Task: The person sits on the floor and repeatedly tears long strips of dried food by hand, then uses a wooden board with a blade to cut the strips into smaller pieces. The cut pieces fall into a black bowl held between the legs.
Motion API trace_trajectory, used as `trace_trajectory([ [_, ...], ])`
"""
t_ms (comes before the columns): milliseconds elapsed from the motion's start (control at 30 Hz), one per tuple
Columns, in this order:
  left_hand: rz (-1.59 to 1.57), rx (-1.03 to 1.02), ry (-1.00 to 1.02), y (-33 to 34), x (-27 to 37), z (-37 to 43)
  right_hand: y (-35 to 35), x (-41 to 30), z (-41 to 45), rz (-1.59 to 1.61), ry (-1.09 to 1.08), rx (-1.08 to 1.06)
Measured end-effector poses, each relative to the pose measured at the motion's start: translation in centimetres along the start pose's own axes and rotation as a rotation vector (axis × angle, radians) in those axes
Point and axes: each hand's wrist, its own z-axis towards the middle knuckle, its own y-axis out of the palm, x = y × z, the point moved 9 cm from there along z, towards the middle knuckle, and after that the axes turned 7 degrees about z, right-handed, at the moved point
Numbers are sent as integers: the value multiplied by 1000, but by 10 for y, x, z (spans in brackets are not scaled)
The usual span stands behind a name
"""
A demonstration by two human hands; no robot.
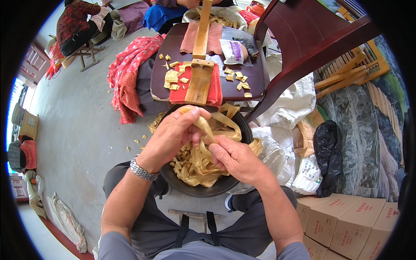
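Observation:
A pale yellow, flat, ribbed strip (204, 126), whose material I cannot settle, is stretched between my two hands above a black basin. My left hand (177, 130) pinches its upper end between thumb and fingers. Lower and to the right, my right hand (239, 159) grips the same strip, its fingers curled around it. The black basin (198, 193) stands between my feet. Long looped strips (201, 172) and small cut pieces (182, 152) fill it; my hands hide part of them.
Beyond the basin is a dark wooden chair (162, 78). On its seat, a wooden block (198, 87) joined to a long bar rests on a red cloth (216, 86), with cut pieces (171, 76) around it. Cartons (351, 221) stand at right; a seated person (76, 24) is far left.

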Motion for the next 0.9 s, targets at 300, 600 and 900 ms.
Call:
trace_trajectory([
  [300,-27,-19,125,6,2,-1,6,6,10,279,14,-40],
  [600,84,67,-28,1,-9,-2,-9,-13,8,-66,-184,199],
  [900,-61,16,-72,1,-13,-1,-5,-24,-2,-20,-241,165],
])
